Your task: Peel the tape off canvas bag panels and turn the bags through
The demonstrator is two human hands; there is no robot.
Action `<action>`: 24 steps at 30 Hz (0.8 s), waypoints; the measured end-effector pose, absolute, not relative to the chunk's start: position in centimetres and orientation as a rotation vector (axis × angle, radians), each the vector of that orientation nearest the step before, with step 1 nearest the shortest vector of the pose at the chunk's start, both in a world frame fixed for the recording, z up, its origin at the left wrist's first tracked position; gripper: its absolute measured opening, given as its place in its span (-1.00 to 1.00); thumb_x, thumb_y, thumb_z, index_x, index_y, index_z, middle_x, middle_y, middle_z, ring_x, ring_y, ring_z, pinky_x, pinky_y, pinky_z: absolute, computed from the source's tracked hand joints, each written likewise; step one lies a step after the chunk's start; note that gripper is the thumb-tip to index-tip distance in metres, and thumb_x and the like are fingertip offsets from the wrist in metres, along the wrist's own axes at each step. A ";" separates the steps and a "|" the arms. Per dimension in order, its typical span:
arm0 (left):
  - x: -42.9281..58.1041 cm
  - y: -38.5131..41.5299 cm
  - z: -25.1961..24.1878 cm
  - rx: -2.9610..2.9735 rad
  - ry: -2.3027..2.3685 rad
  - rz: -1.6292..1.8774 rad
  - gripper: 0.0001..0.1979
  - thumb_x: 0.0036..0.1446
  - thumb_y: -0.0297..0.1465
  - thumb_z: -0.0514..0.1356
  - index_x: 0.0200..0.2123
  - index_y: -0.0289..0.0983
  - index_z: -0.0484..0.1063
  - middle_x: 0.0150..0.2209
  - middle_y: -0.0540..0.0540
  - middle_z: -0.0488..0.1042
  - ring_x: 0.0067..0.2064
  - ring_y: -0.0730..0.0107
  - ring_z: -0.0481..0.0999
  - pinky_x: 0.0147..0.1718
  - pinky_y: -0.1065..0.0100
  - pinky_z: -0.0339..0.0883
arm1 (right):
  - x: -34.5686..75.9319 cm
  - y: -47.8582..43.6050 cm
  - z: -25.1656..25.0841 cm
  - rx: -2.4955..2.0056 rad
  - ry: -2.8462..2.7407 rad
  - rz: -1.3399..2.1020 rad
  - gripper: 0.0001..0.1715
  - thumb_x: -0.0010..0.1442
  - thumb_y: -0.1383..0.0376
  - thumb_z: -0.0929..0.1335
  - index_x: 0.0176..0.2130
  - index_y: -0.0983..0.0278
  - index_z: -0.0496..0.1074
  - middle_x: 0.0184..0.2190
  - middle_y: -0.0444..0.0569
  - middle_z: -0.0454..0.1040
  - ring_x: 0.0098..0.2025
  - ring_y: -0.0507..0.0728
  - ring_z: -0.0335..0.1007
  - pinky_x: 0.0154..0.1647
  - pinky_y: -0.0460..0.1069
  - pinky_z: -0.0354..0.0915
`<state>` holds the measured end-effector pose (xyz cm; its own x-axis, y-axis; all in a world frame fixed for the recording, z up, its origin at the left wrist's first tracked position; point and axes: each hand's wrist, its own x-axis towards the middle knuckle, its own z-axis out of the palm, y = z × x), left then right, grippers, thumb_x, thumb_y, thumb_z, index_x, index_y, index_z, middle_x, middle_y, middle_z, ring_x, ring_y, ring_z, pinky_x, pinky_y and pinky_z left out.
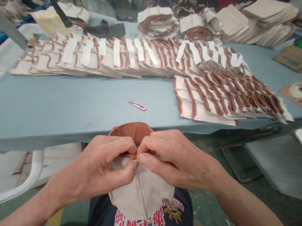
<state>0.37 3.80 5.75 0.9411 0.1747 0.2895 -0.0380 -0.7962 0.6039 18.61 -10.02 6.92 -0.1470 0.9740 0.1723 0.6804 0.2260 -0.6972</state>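
Note:
A sewn fabric piece [141, 194], off-white outside with a brown lining, hangs over my lap in front of the table's edge. My left hand [112, 161] pinches its brown-edged rim between thumb and fingers. Right beside it, my right hand [161, 158] grips the same rim near the seam, the thumbs almost touching. Whatever fine detail lies between the fingertips is hidden. Pink-handled thread snips [137, 105] lie on the table, beyond both hands.
Across the blue table [72, 101] runs a long row of overlapping off-white fabric pieces [108, 59] topped with white strips. Brown-edged pieces [218, 96] overlap at the right. Further back stand fabric stacks [158, 21], and a cardboard box [293, 58] sits at the far right.

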 end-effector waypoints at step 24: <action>-0.1 4.4 5.9 2.342 0.110 0.208 -0.80 0.27 -0.49 0.09 -0.38 -0.26 0.47 -0.52 0.14 0.42 -0.51 0.58 0.36 -0.48 0.50 0.21 | 18.5 -9.0 4.9 -1.400 -1.565 1.044 -0.65 0.46 0.24 0.27 -0.40 0.23 0.23 -0.52 -0.27 0.17 -0.47 -0.03 0.05 -0.42 -0.08 0.00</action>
